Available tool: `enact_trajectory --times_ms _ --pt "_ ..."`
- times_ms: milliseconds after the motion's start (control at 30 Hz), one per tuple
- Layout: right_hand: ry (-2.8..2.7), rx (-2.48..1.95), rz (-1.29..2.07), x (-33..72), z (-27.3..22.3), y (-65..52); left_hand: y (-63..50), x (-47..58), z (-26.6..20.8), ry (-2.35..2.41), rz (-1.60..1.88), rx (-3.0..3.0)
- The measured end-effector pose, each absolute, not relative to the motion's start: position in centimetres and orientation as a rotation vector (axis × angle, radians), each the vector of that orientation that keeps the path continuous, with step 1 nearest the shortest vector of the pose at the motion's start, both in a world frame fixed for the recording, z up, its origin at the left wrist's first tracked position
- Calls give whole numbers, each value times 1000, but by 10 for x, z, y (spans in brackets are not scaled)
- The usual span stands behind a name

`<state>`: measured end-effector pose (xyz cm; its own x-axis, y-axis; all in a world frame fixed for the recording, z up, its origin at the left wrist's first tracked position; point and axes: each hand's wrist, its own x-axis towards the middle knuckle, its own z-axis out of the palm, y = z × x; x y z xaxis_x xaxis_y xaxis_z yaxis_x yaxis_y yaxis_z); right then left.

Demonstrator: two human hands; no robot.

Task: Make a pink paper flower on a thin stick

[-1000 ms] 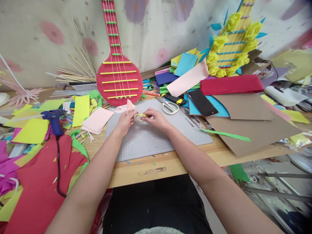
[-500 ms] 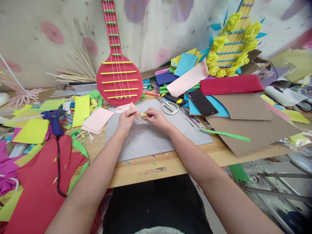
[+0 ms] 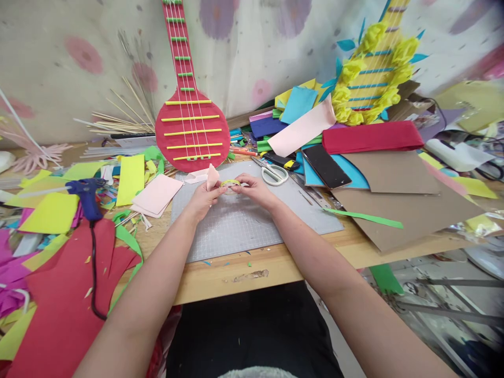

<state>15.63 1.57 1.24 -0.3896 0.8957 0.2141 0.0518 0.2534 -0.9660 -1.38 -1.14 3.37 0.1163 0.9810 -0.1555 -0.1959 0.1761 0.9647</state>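
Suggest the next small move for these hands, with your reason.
Probably ease the yellow-edged roll against the folded pink paper: the left hand pinches that paper while the right hand grips the roll close by, above the grey mat.

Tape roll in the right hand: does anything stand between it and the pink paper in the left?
No separate object shows between the tape roll and the pink paper; only fingertips of the left hand, which holds the paper, come in between.

No legible text, label, brand, number or sign anywhere.
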Motion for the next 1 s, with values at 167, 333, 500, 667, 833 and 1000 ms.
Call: enact_trajectory --times_ms 167,333,500,667,833,1000 --pt "-1547 -792 1594 157 15 12 -8 -16 30 1140 1177 1015" --pt "-1482 -832 1627 154 13 13 -10 -14 33 1146 1179 1057" --pt "-1370 -788 1749 150 13 12 -12 -10 35 1140 1179 1081" --pt "-1305 -800 1776 148 14 10 -10 -8 30 1117 1171 1131" --pt "-1337 -793 1726 146 13 9 -7 -7 22 1112 1150 1173" --pt "-1341 -735 1771 146 12 9 -8 -8 25 1106 1122 1168"
